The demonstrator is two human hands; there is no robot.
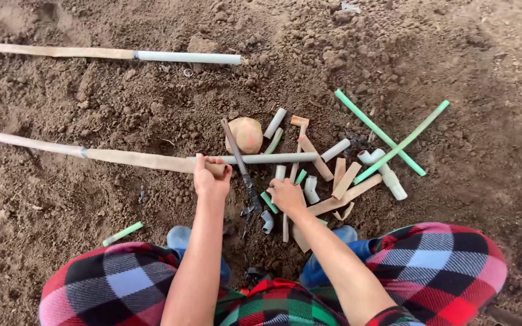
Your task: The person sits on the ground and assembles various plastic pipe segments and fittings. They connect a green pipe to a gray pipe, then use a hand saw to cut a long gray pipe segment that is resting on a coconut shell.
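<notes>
I squat over bare brown soil. My left hand (211, 176) is closed around the near end of a long mud-coated pipe (86, 152) that runs off to the left. A thinner grey pipe (273, 158) continues from it to the right. My right hand (286, 194) reaches into a heap of short pipe offcuts (341, 178) and closes on a small green piece (269, 202). A pipe cutter tool (244, 175) lies between my hands.
A second long pipe (122, 55) lies farther away at upper left. Two long green pipes (388, 140) cross at right. A tan stone (246, 134) sits behind the heap, a grey elbow fitting (266, 221) near my knees, a green offcut (122, 233) at left.
</notes>
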